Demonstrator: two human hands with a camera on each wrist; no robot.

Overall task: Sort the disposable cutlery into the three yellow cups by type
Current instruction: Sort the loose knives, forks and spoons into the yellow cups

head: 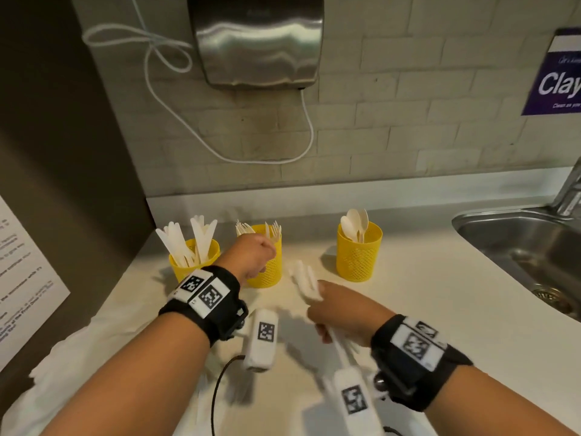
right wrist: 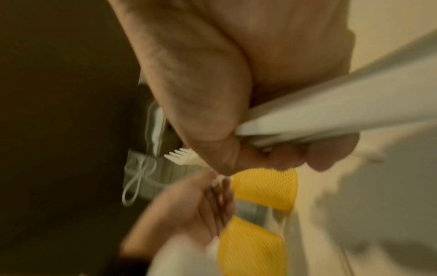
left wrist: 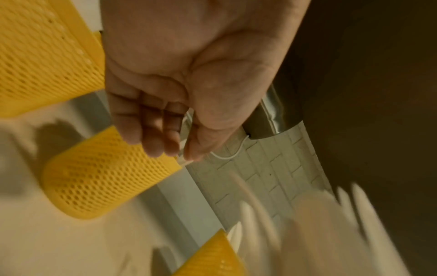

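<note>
Three yellow perforated plastic cups are standing in a row along the far side of the pale countertop (head: 424, 309). The left yellow cup (head: 195, 259) is holding white disposable knives (head: 188, 240), the middle yellow cup (head: 265, 272) is holding white disposable forks (head: 273, 229), and the right yellow cup (head: 359, 251) is holding white disposable spoons (head: 355, 223).

I am keeping my left hand (head: 251, 254) just in front of the middle cup's rim, overlapping it in the head view. In the left wrist view its fingers (left wrist: 151, 134) are curling loosely toward the thumb; a thin white sliver is showing at the fingertips, but I cannot tell whether it is being pinched.

My right hand (head: 342, 313) is hovering over the counter, nearer than the gap between the middle and right cups, clenching a bundle of white disposable cutlery (head: 306, 281). The bundle's upper ends are projecting toward the far side and its handles are trailing out toward me beneath the palm.

The head view is blurring the bundle; the right wrist view is showing one fork head with tines (right wrist: 178, 156) at the thumb, and flat white handles (right wrist: 331, 119) crossing under the curled fingers.

A stainless steel sink (head: 518, 247) is lying to the right, and a stainless steel wall dispenser (head: 256, 39) is hanging above the cups.
</note>
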